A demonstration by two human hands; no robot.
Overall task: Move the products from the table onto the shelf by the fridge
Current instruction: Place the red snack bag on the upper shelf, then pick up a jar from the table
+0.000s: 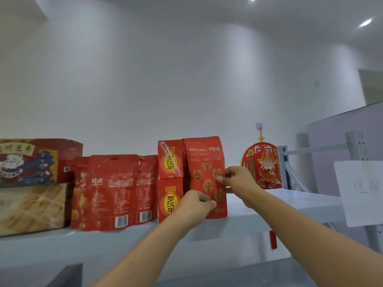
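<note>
The left hand is pinching the bag at its 7 o'clock, the right hand at 3 o'clock; the bag is standing upright on the shelf.

One head-worn wide-angle camera faces the shelf head-on from close, near shelf height.

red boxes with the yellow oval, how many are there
2. The upper box is stacked on the lower box, both just left of the walnut bag. The left hand overlaps the lower one's edge; more may be hidden behind.
</note>
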